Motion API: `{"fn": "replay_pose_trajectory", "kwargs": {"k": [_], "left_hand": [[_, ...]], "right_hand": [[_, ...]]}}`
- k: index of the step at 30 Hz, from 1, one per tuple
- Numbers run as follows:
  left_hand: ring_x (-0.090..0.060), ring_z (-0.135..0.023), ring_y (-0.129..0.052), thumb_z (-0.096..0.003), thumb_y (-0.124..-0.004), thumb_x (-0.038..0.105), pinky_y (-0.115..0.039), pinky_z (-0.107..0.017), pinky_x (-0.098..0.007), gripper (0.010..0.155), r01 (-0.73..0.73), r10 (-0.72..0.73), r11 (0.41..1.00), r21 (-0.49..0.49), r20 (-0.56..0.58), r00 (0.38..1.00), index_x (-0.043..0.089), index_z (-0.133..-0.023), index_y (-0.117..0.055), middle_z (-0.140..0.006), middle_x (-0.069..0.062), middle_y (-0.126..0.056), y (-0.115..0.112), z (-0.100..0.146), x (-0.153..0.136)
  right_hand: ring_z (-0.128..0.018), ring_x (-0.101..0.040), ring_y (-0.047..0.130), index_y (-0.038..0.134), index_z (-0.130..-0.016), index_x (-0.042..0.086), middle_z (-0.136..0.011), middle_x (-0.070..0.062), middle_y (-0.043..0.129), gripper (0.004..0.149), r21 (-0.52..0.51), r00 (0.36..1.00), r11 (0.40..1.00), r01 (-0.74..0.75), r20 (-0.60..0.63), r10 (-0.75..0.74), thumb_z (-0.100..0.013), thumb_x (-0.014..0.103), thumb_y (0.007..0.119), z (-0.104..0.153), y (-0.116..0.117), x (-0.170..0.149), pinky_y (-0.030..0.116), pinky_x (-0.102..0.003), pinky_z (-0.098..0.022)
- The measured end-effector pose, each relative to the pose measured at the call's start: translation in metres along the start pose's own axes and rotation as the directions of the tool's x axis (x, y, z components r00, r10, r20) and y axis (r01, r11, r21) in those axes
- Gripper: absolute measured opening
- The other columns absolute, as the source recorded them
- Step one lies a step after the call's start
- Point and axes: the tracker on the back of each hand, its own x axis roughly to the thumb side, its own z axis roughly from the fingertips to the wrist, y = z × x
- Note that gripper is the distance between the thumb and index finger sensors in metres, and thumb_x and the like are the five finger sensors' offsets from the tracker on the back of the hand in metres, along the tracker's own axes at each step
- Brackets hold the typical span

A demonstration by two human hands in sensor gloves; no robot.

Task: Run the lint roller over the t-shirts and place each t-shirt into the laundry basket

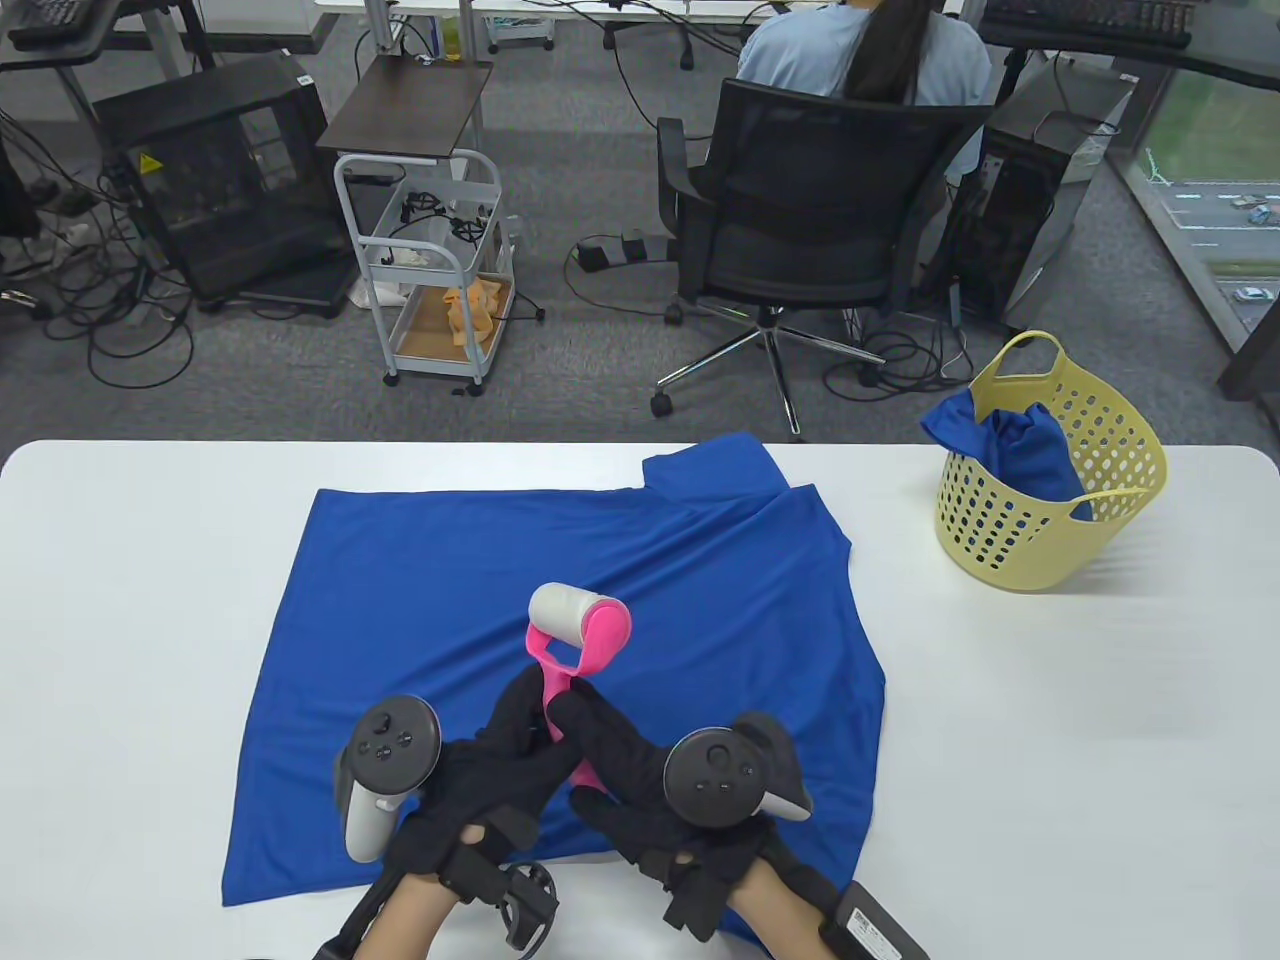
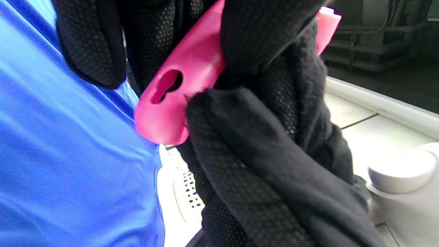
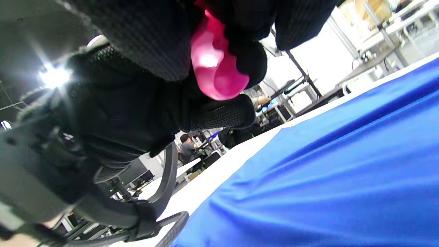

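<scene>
Table view: left hand (image 1: 490, 780) and right hand (image 1: 625, 775) meet over the near part of the blue t-shirt (image 1: 480, 600), both with fingers curled round the pink handle of the lint roller (image 1: 580, 625). Left wrist view confirms it: gloved fingers (image 2: 260, 161) wrap the handle near its slotted butt end, which sits just above the cloth. Right wrist view shows the handle end enclosed between curled fingers (image 3: 219, 116) of both gloves. The white roller head points away from the person, over the middle of the shirt; contact with the cloth cannot be told.

The shirt lies spread flat on the white table (image 1: 130, 620), a sleeve reaching the far edge, the near hem close to the front edge. Bare table shows on the left and on the right, between shirt and laundry basket (image 1: 1050, 490).

The basket, yellow and perforated, stands at the far right, well apart from the hands, with another blue garment (image 1: 1010, 445) draped over its rim.
</scene>
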Motion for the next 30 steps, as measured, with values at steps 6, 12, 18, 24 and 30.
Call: {"fn": "replay_pose_trajectory", "kwargs": {"k": [6,12,18,24,30], "left_hand": [[-0.009,-0.042,-0.101,-0.0474,-0.079,0.043,-0.093,-0.036,-0.033,0.067,0.287,-0.281,0.945,0.154,-0.064,0.958,0.008,-0.099,-0.054,-0.084,-0.014,-0.074,0.011,0.0,0.016],[-0.006,-0.02,-0.105,-0.0523,-0.076,0.044,-0.093,-0.014,-0.021,0.065,0.639,-0.648,0.747,-0.184,-0.417,0.638,0.011,-0.103,-0.051,-0.083,-0.011,-0.081,0.007,0.009,0.019],[-0.004,-0.014,-0.105,-0.0528,-0.073,0.045,-0.092,-0.009,-0.018,0.064,0.66,-0.757,0.645,-0.385,-0.443,0.481,0.015,-0.105,-0.052,-0.083,-0.01,-0.083,-0.033,0.003,0.009],[-0.004,-0.011,-0.104,-0.054,-0.069,0.045,-0.09,-0.007,-0.017,0.06,0.733,-0.858,0.492,-0.469,-0.403,0.319,0.026,-0.108,-0.05,-0.081,-0.01,-0.085,-0.06,-0.029,0.014],[-0.005,-0.013,-0.104,-0.0549,-0.066,0.045,-0.09,-0.008,-0.018,0.06,0.785,-0.842,0.46,-0.414,-0.484,0.239,0.025,-0.108,-0.045,-0.083,-0.01,-0.082,-0.058,-0.111,-0.004]], "right_hand": [[-0.101,-0.037,0.052,0.043,-0.106,0.028,-0.116,-0.008,0.05,0.06,-0.032,0.96,0.978,-0.204,-0.203,0.194,-0.055,0.036,0.072,0.03,-0.022,-0.041,0.053,-0.058,-0.069],[-0.1,-0.055,0.022,0.028,-0.11,0.028,-0.119,-0.015,0.02,0.069,0.383,0.564,0.841,-0.383,-0.624,0.541,-0.056,0.052,0.064,0.083,-0.031,-0.12,0.032,-0.077,-0.062],[-0.09,-0.048,-0.01,-0.003,-0.099,0.035,-0.105,-0.012,-0.018,0.08,0.515,0.495,0.857,0.001,-0.745,0.447,-0.049,0.064,0.052,0.11,-0.019,-0.163,0.013,-0.075,-0.059],[-0.092,-0.049,-0.004,-0.001,-0.099,0.034,-0.106,-0.013,-0.012,0.083,0.568,0.454,0.822,-0.046,-0.721,0.524,-0.045,0.064,0.055,0.11,-0.019,-0.157,0.019,-0.072,-0.064],[-0.091,-0.048,-0.007,-0.001,-0.098,0.034,-0.105,-0.012,-0.014,0.083,0.55,0.461,0.835,-0.023,-0.736,0.497,-0.045,0.063,0.056,0.111,-0.019,-0.158,0.016,-0.072,-0.063]]}}
